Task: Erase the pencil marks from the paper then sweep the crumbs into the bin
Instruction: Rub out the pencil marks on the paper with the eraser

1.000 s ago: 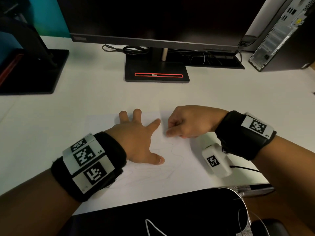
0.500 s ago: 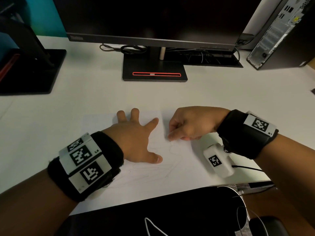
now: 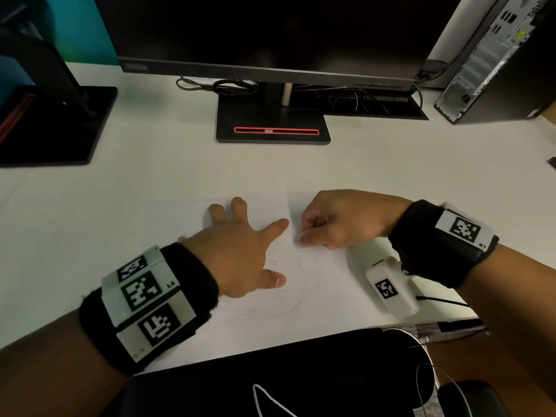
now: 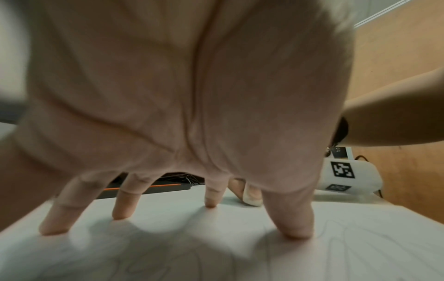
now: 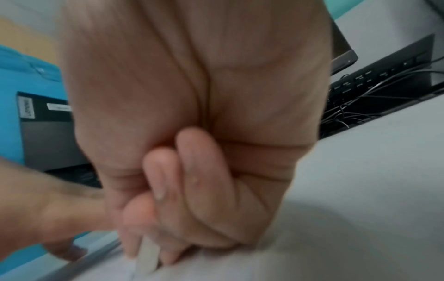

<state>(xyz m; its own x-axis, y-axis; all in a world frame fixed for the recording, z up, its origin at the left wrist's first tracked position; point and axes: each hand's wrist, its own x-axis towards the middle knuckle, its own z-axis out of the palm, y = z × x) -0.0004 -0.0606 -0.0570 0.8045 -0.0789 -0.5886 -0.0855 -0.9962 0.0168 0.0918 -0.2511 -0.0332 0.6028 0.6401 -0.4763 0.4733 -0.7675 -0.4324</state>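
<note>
A white sheet of paper (image 3: 319, 299) with faint pencil scribbles (image 3: 298, 263) lies on the white desk. My left hand (image 3: 240, 245) is spread flat on the sheet, fingertips (image 4: 209, 203) pressing it down. Just to its right, my right hand (image 3: 304, 236) is curled and pinches a small white eraser (image 5: 147, 256) whose end touches the paper. In the head view the eraser is mostly hidden by the fingers. No crumbs or bin can be made out.
A monitor on a black stand (image 3: 272, 123) is behind the paper. A second black stand (image 3: 57, 124) sits at the left, a computer tower (image 3: 493, 58) at the back right. Cables (image 3: 228, 85) lie behind the stand. A dark object (image 3: 301, 371) lies at the desk's near edge.
The right hand has shifted slightly up and left on the paper with the eraser. The left hand stays pressed in place.
</note>
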